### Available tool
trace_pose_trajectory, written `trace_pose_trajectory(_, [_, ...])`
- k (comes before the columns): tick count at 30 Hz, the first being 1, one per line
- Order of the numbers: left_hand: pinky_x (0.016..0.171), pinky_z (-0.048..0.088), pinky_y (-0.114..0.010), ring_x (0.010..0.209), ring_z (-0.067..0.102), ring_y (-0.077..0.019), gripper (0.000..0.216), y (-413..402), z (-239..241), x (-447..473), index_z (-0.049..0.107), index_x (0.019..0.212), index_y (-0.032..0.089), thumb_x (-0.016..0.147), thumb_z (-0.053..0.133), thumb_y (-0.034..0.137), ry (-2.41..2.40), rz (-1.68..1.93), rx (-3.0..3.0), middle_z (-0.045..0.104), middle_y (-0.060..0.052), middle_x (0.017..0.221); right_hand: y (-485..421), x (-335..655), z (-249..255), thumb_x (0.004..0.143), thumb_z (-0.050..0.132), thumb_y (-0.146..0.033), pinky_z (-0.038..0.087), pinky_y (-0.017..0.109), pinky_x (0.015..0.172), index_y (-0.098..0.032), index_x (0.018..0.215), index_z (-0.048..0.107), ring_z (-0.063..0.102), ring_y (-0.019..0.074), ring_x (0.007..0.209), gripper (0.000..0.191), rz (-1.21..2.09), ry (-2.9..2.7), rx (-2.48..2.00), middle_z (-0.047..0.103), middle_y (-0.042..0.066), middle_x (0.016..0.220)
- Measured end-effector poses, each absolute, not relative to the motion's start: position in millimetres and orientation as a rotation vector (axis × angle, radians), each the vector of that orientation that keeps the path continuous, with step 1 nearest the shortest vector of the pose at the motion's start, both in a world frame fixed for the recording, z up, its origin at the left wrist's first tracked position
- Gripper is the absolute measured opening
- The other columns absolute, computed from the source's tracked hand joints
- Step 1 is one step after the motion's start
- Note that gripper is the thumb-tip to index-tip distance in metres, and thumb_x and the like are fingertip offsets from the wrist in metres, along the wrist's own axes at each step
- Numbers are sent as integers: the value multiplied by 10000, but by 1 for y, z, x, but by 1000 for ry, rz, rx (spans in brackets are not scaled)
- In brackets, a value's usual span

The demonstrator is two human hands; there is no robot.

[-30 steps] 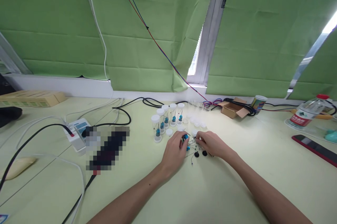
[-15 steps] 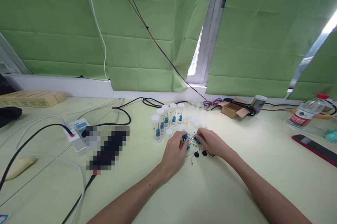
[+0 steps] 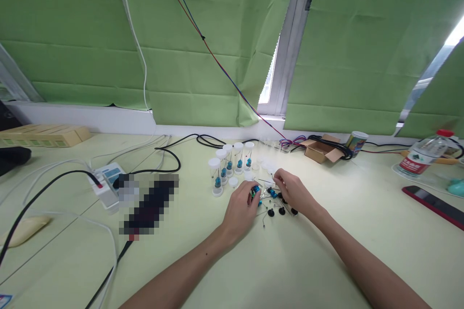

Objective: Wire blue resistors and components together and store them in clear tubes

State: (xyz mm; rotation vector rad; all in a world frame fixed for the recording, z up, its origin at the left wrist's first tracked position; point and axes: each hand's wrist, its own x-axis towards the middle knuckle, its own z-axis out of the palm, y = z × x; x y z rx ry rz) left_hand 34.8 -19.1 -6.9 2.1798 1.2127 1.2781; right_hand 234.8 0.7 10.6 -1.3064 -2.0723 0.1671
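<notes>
My left hand (image 3: 241, 206) rests on the table with its fingers curled round a small blue part (image 3: 255, 189). Across from it, my right hand (image 3: 294, 192) is raised a little, fingertips pinched on what looks like a thin metal rod (image 3: 272, 176). Between the hands lies a loose pile of thin rods, tiny beads and blue pieces (image 3: 272, 194). Black round discs (image 3: 282, 211) lie at the near side of this pile. Several clear tubes with white caps (image 3: 216, 178) stand upright behind my left hand, holding blue pieces and thin rods.
Loose white caps (image 3: 233, 182) lie by the tubes. Further back are an opened cardboard box (image 3: 315, 151) with black cable and a can (image 3: 356, 143). A water bottle (image 3: 420, 156) and a phone (image 3: 437, 204) are at right; a power strip (image 3: 108, 185) and cables at left.
My right hand has lifted slightly up and away from the pile, uncovering more blue pieces and black discs. My left hand stays in place.
</notes>
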Motion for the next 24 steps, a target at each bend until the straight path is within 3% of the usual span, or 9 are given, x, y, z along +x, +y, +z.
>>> trace_pose_trajectory(5, [668, 458, -287, 733, 594, -156, 183, -19, -8, 35, 598, 1037, 207, 936, 459, 267, 1233, 1247, 2169, 659, -39, 931, 1, 234, 13, 977, 390, -242, 402, 264, 631, -204, 849, 476, 492, 158, 652, 159, 115, -1910, -1213, 553, 20, 754])
trace_pose_trajectory(12, [583, 422, -279, 631, 576, -158, 182, -20, -8, 35, 608, 1031, 224, 918, 486, 298, 1294, 1172, 2164, 651, 1, 743, -5, 230, 19, 978, 423, -275, 434, 283, 658, -207, 864, 507, 510, 162, 664, 157, 46, -1770, -1161, 559, 29, 766])
trace_pose_trajectory(24, [703, 502, -306, 804, 631, -178, 202, -16, -11, 35, 649, 1037, 216, 915, 489, 225, 1209, 1258, 2195, 684, -51, 971, -8, 228, 20, 976, 435, -322, 449, 292, 622, -212, 848, 521, 513, 163, 645, 190, 108, -1749, -1133, 569, 35, 748])
